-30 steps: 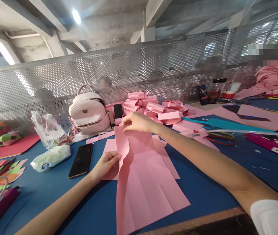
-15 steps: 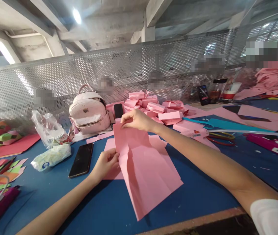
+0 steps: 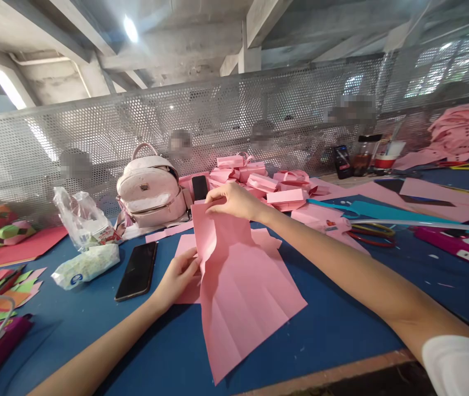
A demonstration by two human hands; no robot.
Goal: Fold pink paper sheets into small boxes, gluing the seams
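Observation:
A creased sheet of pink paper is held up at a tilt over the blue table. My right hand pinches its far top edge between thumb and fingers. At the sheet's left edge, my left hand grips the paper, with some fingertips hidden behind it. Other pink paper lies flat beneath the raised sheet. Behind my right hand is a pile of folded pink paper pieces.
Left of my left hand lie a black phone and a tissue pack. A pale backpack stands behind. To the right are a pink glue gun, scissors and a magenta power strip. A perforated metal screen runs along the back.
The sheet's upper left side has curled inward and its near corner has swung left and toward me. Both hands keep their hold in nearly the same places.

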